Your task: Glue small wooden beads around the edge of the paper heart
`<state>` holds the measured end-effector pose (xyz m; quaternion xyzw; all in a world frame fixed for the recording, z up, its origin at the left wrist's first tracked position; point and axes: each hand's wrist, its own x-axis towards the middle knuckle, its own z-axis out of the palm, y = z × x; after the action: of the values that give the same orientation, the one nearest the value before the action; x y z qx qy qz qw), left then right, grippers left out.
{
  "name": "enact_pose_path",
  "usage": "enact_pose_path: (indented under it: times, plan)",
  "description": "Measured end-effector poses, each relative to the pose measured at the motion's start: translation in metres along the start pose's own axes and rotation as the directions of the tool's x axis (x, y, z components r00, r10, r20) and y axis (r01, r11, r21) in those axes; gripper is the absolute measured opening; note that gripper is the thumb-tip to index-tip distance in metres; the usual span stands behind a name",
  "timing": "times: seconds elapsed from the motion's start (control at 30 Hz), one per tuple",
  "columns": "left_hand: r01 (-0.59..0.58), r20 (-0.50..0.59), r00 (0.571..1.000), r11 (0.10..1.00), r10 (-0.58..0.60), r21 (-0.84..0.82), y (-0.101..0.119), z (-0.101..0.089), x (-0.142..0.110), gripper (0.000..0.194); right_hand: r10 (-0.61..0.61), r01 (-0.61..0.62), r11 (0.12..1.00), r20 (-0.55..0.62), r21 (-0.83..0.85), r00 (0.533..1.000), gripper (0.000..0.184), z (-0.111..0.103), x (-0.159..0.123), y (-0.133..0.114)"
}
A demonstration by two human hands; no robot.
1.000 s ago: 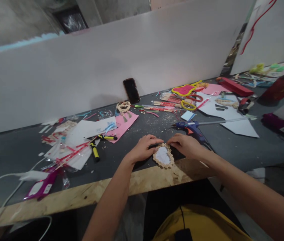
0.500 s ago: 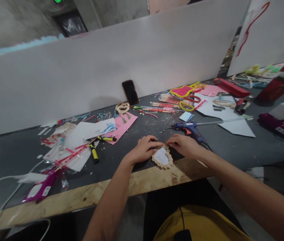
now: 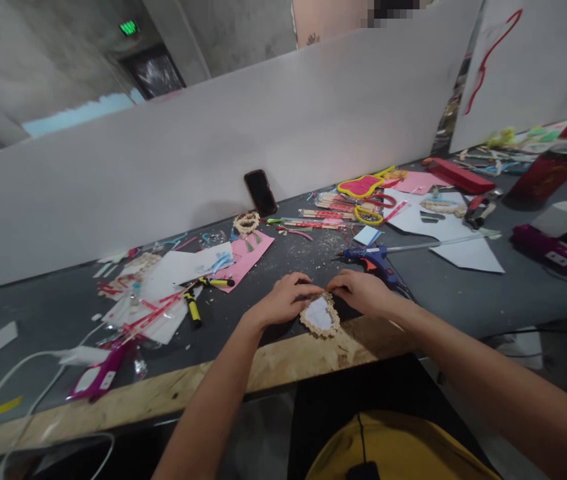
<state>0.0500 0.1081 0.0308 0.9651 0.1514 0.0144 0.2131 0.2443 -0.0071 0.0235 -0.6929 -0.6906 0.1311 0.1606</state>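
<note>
A small rounded frame [image 3: 331, 327] with a bumpy beige border and a white paper-like middle rests at the table's front edge. My left hand [image 3: 286, 298] lies along its upper left side, with fingers closed on the rim. From the upper right, my right hand [image 3: 361, 292] pinches the top of the same rim between thumb and finger. The fingertips meet close together there, and what exactly lies between them is too small to tell. Just behind my right hand lies a blue glue gun [image 3: 376, 259] with a clear glue stick in its back.
A phone [image 3: 260, 192] leans on the white divider [image 3: 203, 160]. Left are yellow-black pliers [image 3: 193, 310], pink paper [image 3: 251, 260], white sheets and a purple device [image 3: 98, 373] with cables. Right are yellow-handled scissors [image 3: 368, 215], cut white paper [image 3: 468, 250], a red case [image 3: 458, 175] and a dark red bottle [image 3: 546, 177].
The head view has shifted slightly, showing more of the left side. Both hands stay at the frame's rim with only slight finger movement.
</note>
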Motion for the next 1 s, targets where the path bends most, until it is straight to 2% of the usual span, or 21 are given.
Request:
enact_pose_path:
  times: [0.67, 1.0]
  plan:
    - [-0.03, 0.001, 1.0, 1.0, 0.03, 0.003, -0.0002, 0.0012, 0.0004, 0.037, -0.005, 0.005, 1.0, -0.008, 0.004, 1.0, 0.028, -0.0004, -0.0021, 0.0015]
    - [-0.024, -0.022, 1.0, 0.997, 0.023, -0.067, -0.0003, 0.0006, -0.0022, 0.035, -0.007, 0.007, 0.999, -0.015, 0.042, 1.0, 0.029, -0.0014, -0.0028, 0.0013]
